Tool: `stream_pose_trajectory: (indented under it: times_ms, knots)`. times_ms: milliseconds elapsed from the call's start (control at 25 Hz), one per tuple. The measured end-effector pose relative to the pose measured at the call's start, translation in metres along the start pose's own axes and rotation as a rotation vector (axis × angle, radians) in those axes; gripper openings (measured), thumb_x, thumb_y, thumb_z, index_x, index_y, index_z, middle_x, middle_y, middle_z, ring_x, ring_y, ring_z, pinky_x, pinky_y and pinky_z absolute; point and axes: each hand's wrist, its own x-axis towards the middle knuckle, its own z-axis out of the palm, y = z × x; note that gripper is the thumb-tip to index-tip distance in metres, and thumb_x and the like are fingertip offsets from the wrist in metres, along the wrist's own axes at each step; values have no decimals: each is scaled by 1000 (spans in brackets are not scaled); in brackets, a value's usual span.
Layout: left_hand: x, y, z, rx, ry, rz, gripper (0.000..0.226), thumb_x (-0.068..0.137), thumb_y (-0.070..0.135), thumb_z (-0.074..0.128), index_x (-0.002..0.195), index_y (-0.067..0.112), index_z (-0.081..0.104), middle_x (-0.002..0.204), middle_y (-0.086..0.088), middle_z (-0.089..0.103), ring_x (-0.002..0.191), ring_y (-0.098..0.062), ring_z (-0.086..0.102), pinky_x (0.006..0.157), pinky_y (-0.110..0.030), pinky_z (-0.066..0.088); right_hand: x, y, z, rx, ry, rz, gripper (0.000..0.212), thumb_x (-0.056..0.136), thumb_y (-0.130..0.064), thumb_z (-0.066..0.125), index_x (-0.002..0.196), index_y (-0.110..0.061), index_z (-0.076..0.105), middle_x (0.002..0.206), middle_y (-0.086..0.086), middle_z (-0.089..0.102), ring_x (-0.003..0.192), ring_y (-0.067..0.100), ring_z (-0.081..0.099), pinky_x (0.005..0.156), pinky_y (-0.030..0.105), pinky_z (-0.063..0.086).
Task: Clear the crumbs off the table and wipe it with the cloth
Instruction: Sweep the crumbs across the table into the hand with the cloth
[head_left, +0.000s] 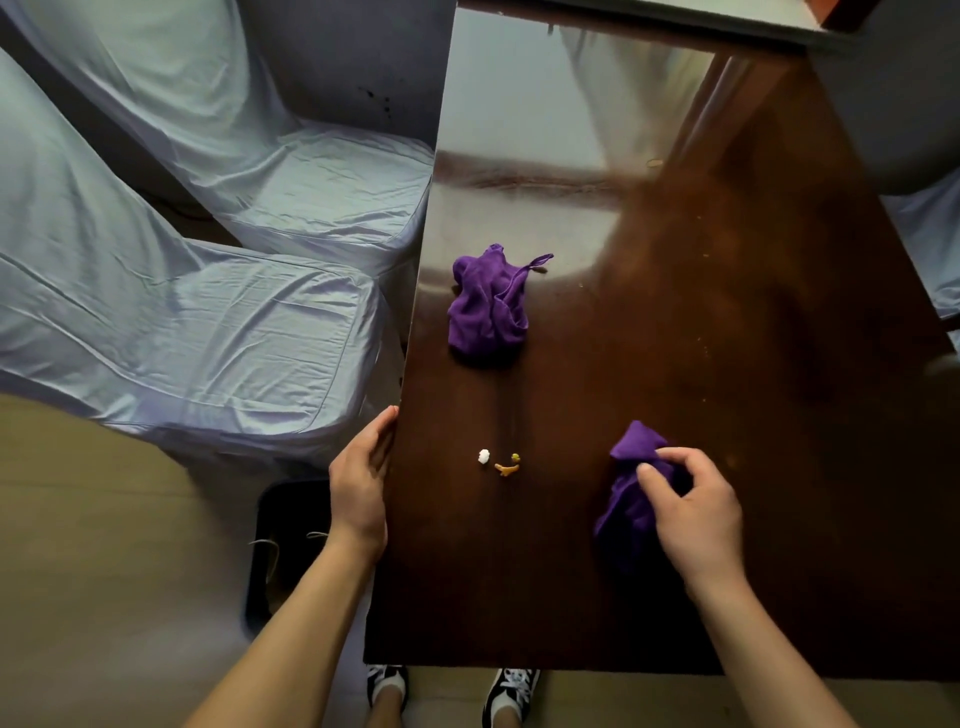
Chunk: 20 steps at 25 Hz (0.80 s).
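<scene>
A dark glossy wooden table (675, 364) fills the middle and right. My right hand (691, 512) grips a bunched purple cloth (631, 483) pressed on the table near its front right. A second crumpled purple cloth (485, 304) lies apart, farther back near the left edge. Three crumbs sit close together between my hands: a white bit (484, 457), an orange piece (506, 469) and a small yellow-green bit (516, 457). My left hand (361, 478) is cupped with fingers apart against the table's left edge, level with the crumbs, holding nothing.
Two chairs in pale blue covers (218, 332) stand left of the table. A black bin (283, 545) sits on the floor below my left hand. Fine specks (704, 343) dot the table's right side. My shoes (511, 686) show under the front edge.
</scene>
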Motion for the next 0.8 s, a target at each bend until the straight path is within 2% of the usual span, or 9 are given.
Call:
stream_pose_trajectory:
  times_ms: [120,280,360,440,520,600,680,800]
  knots:
    - [0,0,-1,18,-19,-30,36,97,18,37,125,11,59,120,-5,68,116,-16,61,98,-30,49,-13,-19,32,-119,-2,-141,17,82,-22,71,97,-18,66,94,6,69,88,29,63,74,34,45]
    - [2,2,-1,-75,19,-149,40,98,22,36,128,6,56,127,-14,63,121,-23,57,106,-42,41,-31,-62,80,-74,-136,-260,17,81,-27,69,96,-21,65,93,2,67,86,24,62,71,32,42]
    - [3,3,-1,-163,39,-201,42,97,25,36,127,4,56,128,-17,61,123,-27,55,108,-44,39,-37,-76,94,-4,-272,-271,16,81,-30,68,96,-26,64,93,-5,68,84,15,62,71,28,43]
    - [3,4,-2,-210,50,-226,42,96,26,37,125,4,57,129,-18,60,121,-27,56,107,-43,40,-39,-82,96,166,-376,-211,13,81,-31,69,93,-30,64,88,-12,69,80,2,62,73,24,46]
    - [4,4,-4,-231,53,-230,40,96,25,38,123,4,59,128,-16,62,118,-24,59,103,-39,44,-34,-78,87,322,-351,-155,13,80,-30,71,92,-31,66,85,-9,71,79,2,64,75,27,51]
    - [5,4,-8,-256,47,-240,40,96,25,38,122,5,60,126,-15,63,115,-22,61,100,-36,45,-26,-65,67,370,-256,-124,17,77,-35,70,93,-32,67,86,-7,71,80,8,66,77,33,53]
    - [6,3,-12,-284,37,-264,40,96,27,38,122,5,60,125,-14,64,115,-22,62,100,-36,45,-15,-49,46,343,-172,-83,17,77,-37,70,93,-34,67,87,-7,71,81,10,66,78,37,54]
    - [6,0,-16,-304,20,-291,43,96,30,38,124,5,59,124,-13,65,115,-21,62,97,-35,46,-14,-35,32,183,-134,-12,12,81,-30,72,89,-35,65,87,-10,68,84,14,66,77,38,53]
